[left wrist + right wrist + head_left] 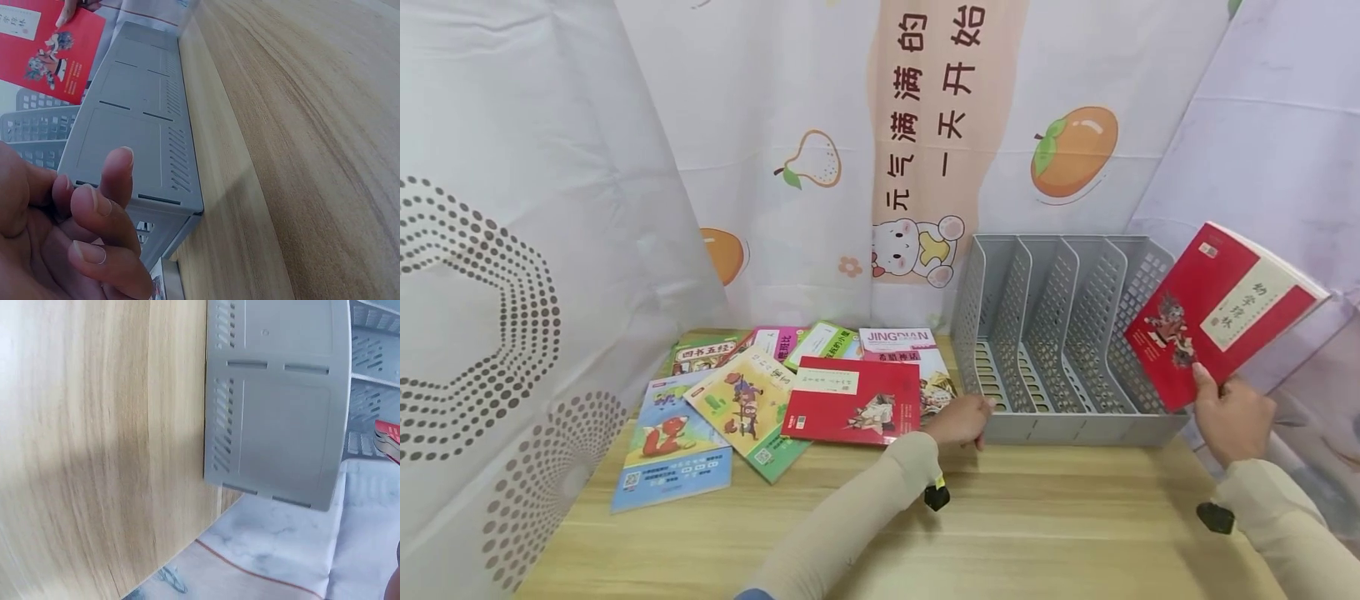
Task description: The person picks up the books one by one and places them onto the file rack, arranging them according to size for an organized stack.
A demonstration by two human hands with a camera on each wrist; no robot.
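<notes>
My right hand (1236, 417) pinches a red book (1217, 317) by its lower edge, thumb on the front cover. The book is held tilted in the air over the right end of a grey file rack (1082, 429). In the right wrist view only a red corner of the book (389, 432) shows. My left hand (958, 419) grips the front left corner of the rack, its thumb over the rim and its fingers (115, 181) bent in front of the panel. Several slots divided by perforated walls make up the rack.
Left of the rack several books lie spread and overlapping, among them a red book (857, 400), a yellow-green one (748, 408) and a blue one (673, 442). They rest on a wooden table (1000, 533). A printed curtain (820, 75) hangs behind the rack.
</notes>
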